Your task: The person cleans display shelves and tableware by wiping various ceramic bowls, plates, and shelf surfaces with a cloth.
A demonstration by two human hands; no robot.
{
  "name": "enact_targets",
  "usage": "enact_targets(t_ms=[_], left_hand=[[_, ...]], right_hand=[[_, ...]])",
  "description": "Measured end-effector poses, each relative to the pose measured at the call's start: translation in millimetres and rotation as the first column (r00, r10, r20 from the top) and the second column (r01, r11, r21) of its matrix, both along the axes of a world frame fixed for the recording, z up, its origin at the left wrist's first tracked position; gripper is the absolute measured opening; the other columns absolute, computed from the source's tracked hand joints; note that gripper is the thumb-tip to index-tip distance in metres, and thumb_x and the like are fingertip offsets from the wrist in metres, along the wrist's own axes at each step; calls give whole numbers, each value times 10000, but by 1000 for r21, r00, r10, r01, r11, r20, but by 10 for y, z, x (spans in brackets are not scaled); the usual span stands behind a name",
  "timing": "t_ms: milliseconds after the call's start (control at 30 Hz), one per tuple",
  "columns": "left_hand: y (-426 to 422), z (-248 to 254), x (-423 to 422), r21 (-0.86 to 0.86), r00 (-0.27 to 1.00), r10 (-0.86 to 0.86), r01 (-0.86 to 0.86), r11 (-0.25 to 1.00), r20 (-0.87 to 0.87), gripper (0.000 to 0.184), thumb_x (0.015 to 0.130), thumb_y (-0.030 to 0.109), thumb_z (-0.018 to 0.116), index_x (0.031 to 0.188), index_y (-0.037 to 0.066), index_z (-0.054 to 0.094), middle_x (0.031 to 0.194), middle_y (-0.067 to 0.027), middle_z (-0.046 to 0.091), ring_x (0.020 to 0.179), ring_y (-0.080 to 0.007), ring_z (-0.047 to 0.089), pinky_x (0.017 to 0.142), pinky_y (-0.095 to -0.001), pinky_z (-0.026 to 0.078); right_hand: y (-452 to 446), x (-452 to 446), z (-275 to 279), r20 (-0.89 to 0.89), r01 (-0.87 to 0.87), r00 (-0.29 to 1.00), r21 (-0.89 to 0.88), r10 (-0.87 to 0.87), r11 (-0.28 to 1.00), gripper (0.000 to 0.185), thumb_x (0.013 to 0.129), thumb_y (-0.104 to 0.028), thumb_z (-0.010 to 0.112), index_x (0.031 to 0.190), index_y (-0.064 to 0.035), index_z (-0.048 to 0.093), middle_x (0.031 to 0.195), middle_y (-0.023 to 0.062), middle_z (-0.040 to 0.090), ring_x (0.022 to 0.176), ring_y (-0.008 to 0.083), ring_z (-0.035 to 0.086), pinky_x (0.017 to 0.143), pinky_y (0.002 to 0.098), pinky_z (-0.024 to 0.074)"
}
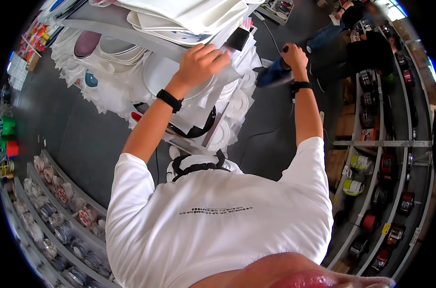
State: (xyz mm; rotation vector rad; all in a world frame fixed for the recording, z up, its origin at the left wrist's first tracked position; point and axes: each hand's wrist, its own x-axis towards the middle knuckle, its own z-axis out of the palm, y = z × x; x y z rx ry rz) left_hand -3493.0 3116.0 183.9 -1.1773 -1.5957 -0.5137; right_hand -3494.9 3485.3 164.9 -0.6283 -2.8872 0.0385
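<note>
My left hand (202, 64), with curled fingers, is over the shelf edge beside stacked white rectangular dishes (191, 15). Whatever its fingertips hold, if anything, is too unclear to make out. A small black rectangular piece (238, 39) is just right of them, near thin clear wrapping. Farther right, my right hand (294, 57) is closed round the dark handle of a blue tool (274, 73), which is blurred and points down and left over the floor. Below my left hand sits a large round white plate (161, 72) among wrapped plates.
Lower on the rack is a black round dish (198, 126). Cables run over the grey floor (261, 144). Shelves of boxed and wrapped goods (371, 192) stand at right, more wrapped goods (59, 211) at lower left. People in dark clothing (369, 55) are at upper right.
</note>
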Motion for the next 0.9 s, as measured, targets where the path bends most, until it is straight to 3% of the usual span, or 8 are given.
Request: enact_targets(t_ms=[167, 233, 367, 433, 600, 733, 833, 900], left_hand=[[13, 32, 0, 32, 1000, -8, 8, 999, -23, 256, 778, 81, 758, 641, 140, 550, 578, 46, 521, 560, -127, 506, 521, -276, 375], [16, 48, 22, 13, 1000, -14, 15, 1000, -26, 279, 772, 88, 764, 619, 139, 536, 575, 42, 523, 550, -129, 505, 516, -281, 374], [63, 26, -37, 14, 998, -9, 10, 1000, -56, 304, 768, 108, 773, 603, 136, 520, 573, 36, 522, 541, -133, 500, 506, -288, 369], [38, 50, -4, -13, 999, 35, -36, 999, -22, 300, 772, 111, 767, 599, 135, 523, 574, 31, 522, 537, -138, 502, 503, -290, 369], [54, 53, -13, 2, 1000, 5, -5, 1000, -13, 321, 770, 69, 710, 584, 133, 457, 548, 8, 462, 520, -166, 483, 494, -309, 357], [53, 33, 19, -35, 998, 55, -54, 998, 15, 300, 754, 16, 658, 585, 122, 434, 546, 2, 465, 492, -176, 443, 478, -318, 318], [86, 39, 21, -9, 998, 68, -68, 998, -9, 314, 745, 11, 667, 583, 124, 422, 545, 3, 465, 492, -174, 436, 479, -320, 310], [82, 18, 8, -24, 996, 90, -90, 996, -20, 318, 745, 7, 673, 586, 124, 424, 545, 4, 464, 494, -173, 435, 479, -321, 306]], right_hand=[[283, 132, -86, -80, 31, 996, -68, -36, 997, 327, 835, -411, 696, 1071, -187, 730, 1086, 150, 724, 991, 401, 686, 836, 458, 562], [153, 35, 26, -455, -195, 889, -275, 51, 941, 411, 820, -460, 742, 1060, -126, 732, 1030, 157, 735, 958, 357, 711, 818, 406, 560], [-700, -213, 198, -710, -491, 703, -530, -46, 691, 491, 756, -434, 842, 1050, -61, 719, 940, 140, 732, 860, 190, 701, 768, 322, 546], [-1239, -185, 196, -696, -665, 712, -625, 95, 408, 447, 809, -302, 834, 1123, -21, 686, 925, 60, 696, 825, 103, 628, 759, 274, 534], [-1812, 236, 28, -766, -854, 513, -408, 387, 324, 376, 798, -109, 729, 1157, -13, 670, 1046, 82, 703, 983, 116, 618, 886, 292, 503], [-1931, 324, 42, -811, -850, 522, -469, 263, 241, 329, 759, -86, 740, 1083, -41, 718, 999, 149, 690, 919, 252, 672, 846, 334, 515], [-1681, -141, -230, -863, -837, 489, -425, 124, 344, 306, 833, -64, 692, 1136, -26, 687, 1001, 106, 672, 936, 183, 642, 859, 298, 492], [-1475, -485, -268, -896, -810, 426, -317, 124, 493, 327, 799, -155, 725, 1120, -96, 703, 993, 178, 660, 915, 353, 655, 830, 381, 520]])
